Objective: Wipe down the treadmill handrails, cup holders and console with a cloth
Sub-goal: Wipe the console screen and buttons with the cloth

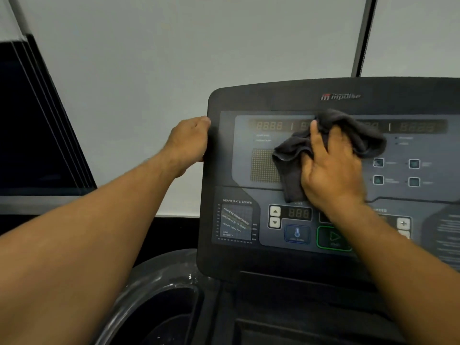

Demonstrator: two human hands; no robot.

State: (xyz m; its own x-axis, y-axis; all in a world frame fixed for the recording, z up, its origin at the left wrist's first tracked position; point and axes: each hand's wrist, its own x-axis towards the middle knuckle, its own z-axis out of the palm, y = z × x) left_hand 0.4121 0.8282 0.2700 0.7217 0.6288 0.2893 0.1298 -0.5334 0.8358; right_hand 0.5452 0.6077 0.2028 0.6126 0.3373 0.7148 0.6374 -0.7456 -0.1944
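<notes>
The right hand [331, 168] holds a bunched dark cloth [348, 128] and presses it against the upper middle of the console [273, 100], over the row of digit displays. Its fingers are sunk into the folds, so it is grasping the cloth rather than lying flat on it. The left hand [189, 143] grips the console's left edge, with the fingers wrapped out of sight behind it, and braces the panel.

The likeliest mishap is a pressed key. The wrist hangs just above the green start button [333, 237], and the arrow keys [275, 216] sit near the cloth's lower edge. A downward stroke with firm pressure could trigger either. If the machine has power, the belt might start under the person.

The cloth is wadded, so only part of it touches the panel. Wide strokes could therefore leave streaks or skip the corners. A loose fold trails to the left and may drag over the dotted grid [263, 165].

The cup holder [159, 310] below shows pale specks and looks unwiped. The handrails are out of view.
</notes>
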